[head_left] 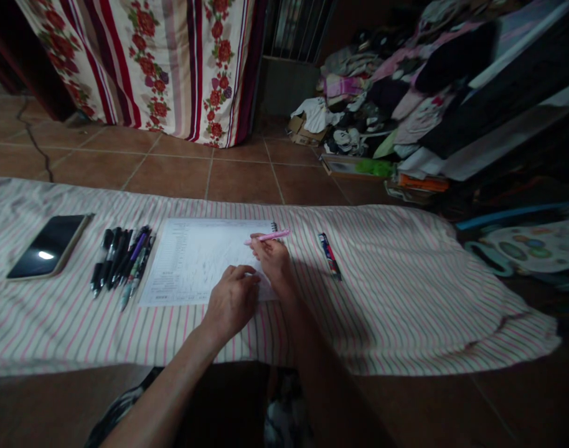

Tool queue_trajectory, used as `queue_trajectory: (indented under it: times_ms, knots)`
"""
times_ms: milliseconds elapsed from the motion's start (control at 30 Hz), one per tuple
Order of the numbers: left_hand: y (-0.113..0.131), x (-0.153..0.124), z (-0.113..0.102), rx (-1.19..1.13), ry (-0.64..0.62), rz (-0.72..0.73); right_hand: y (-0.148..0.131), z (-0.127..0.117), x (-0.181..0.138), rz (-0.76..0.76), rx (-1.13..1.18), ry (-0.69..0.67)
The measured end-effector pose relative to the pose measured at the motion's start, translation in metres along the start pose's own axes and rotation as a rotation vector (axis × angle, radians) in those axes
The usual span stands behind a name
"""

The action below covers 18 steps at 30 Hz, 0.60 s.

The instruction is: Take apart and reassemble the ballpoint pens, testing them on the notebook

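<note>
A white spiral notebook (191, 264) with printed columns and boxes along its left and lower edges lies on the striped cloth. My right hand (272, 258) grips a pink pen (275, 235) between thumb and fingers, over the right side of the page. The pen is tilted nearly level, its tip pointing left. Resting at the page's lower edge, my left hand (233, 297) has its fingers curled inward. Its fingertips are partly hidden, and whether anything is in them does not show. The pen's marks on the page, if any, are too faint to read.
Left of the notebook lie several pens (123, 258), then a dark-screened phone (48, 246). A red and blue pen (330, 256) lies to the right. The striped cloth (396, 298) covers the surface. Beyond are a floral curtain (172, 62) and piled clothes (387, 87).
</note>
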<state>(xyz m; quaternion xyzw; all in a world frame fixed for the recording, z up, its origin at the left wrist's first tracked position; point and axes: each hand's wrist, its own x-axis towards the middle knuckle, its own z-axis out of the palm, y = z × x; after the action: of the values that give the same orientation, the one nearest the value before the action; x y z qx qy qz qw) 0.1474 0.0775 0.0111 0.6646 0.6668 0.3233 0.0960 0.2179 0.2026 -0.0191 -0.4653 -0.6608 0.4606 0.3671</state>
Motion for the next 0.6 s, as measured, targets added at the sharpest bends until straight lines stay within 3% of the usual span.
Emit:
queue_trajectory:
  times_ms: [367, 500, 600]
  knots:
    - [-0.003, -0.001, 0.003, -0.002, 0.014, 0.025, -0.005, -0.002, -0.003, -0.055, -0.078, -0.036]
    - [-0.004, -0.001, 0.003, 0.007, 0.006, 0.016, -0.010, -0.004, -0.007, -0.109, -0.141, 0.056]
    - [-0.003, -0.001, 0.002, -0.009, 0.011, 0.013, -0.012, -0.004, -0.008, -0.101, -0.065, 0.092]
